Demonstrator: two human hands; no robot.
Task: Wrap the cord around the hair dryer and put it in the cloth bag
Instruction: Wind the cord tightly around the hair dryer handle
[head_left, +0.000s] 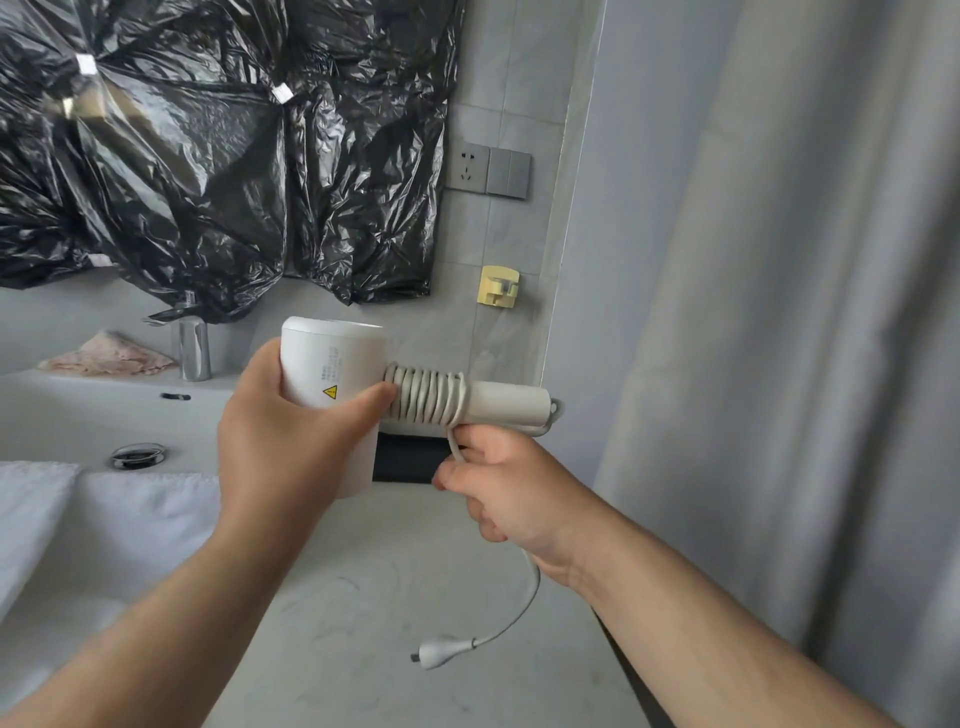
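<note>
My left hand (280, 447) grips the white barrel of the hair dryer (332, 364), held above the counter with its handle pointing right. Several turns of the pale cord (426, 397) lie coiled round the handle next to the barrel. My right hand (514, 488) sits just under the handle and holds the cord in its fist. The loose end hangs down from that hand, and its plug (439, 652) dangles over the counter. A dark item (410, 457) lies behind my hands on the counter, mostly hidden; whether it is the cloth bag I cannot tell.
A grey counter (389, 597) runs below my arms, with a white basin and drain (139, 456) at left and white towels (31, 509) on its rim. A chrome tap (195, 351) stands behind. Black plastic (208, 156) covers the mirror. A curtain (779, 312) hangs at right.
</note>
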